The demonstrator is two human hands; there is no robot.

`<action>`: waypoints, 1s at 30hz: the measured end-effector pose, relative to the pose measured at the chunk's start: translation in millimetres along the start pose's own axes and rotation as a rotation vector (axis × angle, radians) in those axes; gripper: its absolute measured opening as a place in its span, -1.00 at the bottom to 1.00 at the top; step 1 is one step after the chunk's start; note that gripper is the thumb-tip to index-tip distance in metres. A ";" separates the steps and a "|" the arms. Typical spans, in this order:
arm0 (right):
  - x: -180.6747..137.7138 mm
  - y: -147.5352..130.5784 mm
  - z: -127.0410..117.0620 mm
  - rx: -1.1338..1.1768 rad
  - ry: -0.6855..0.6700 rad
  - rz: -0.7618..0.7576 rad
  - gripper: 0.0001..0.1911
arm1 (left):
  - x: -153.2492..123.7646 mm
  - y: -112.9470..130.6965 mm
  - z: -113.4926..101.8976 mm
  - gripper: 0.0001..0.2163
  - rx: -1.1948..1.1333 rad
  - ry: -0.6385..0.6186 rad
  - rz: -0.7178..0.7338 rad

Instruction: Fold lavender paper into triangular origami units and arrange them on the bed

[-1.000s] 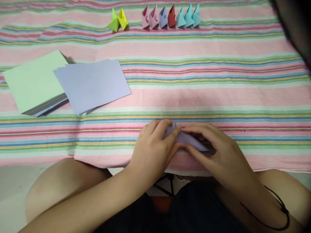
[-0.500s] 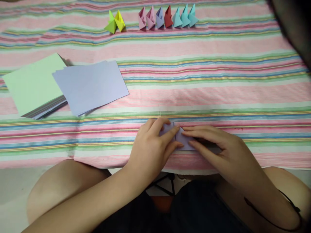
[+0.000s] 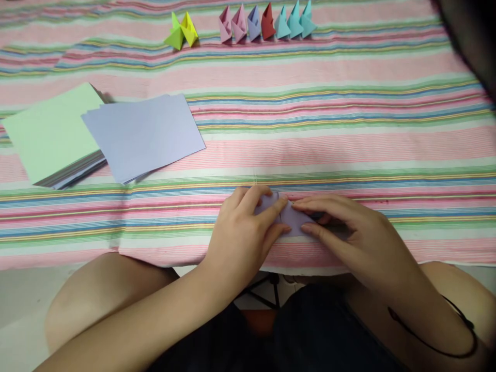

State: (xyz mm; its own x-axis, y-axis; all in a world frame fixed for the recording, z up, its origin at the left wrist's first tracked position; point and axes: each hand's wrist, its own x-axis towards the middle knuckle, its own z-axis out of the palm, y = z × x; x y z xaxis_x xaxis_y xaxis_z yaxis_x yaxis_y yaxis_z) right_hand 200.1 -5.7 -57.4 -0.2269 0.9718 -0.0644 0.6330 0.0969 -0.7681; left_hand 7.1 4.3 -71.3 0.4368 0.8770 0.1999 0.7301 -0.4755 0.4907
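Observation:
A small folded piece of lilac paper lies near the table's front edge, with a crease or seam down its middle. My left hand covers its left part, fingers bent over it and thumb and forefinger pressing it close to the seam. At the right side, my right hand pinches the slanting edge between thumb and fingers. Both hands rest low on the cloth. The paper's left end is mostly hidden under my left fingers.
A striped cloth covers the table. To the left lie a stack of pale green paper and several lilac sheets overlapping it. Along the back stand folded paper pieces: yellow-green, yellow, pink, lilac, red and turquoise.
My right hand and the paper's right corner have shifted very slightly. Both hands keep their hold on the folded paper. The whole view has moved a little.

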 end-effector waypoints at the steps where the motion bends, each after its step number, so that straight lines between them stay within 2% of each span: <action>1: 0.0 0.0 -0.1 0.003 -0.001 0.005 -0.69 | 0.0 0.1 0.0 -0.68 -0.002 0.004 0.001; 22: 2.1 0.4 -1.4 0.060 -0.010 0.052 -0.74 | -0.3 -1.2 0.4 -0.61 -0.014 0.037 0.008; 30: 1.8 1.0 0.4 -0.001 -0.005 -0.036 -0.69 | -4.1 3.3 1.2 -0.67 0.119 0.064 0.060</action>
State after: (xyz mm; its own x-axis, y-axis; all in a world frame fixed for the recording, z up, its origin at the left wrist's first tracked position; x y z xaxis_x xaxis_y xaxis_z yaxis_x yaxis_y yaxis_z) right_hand 200.1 -3.9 -58.5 -0.2531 0.9666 -0.0399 0.6255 0.1320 -0.7690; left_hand 8.4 -0.9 -71.5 0.4502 0.8475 0.2813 0.7625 -0.5288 0.3728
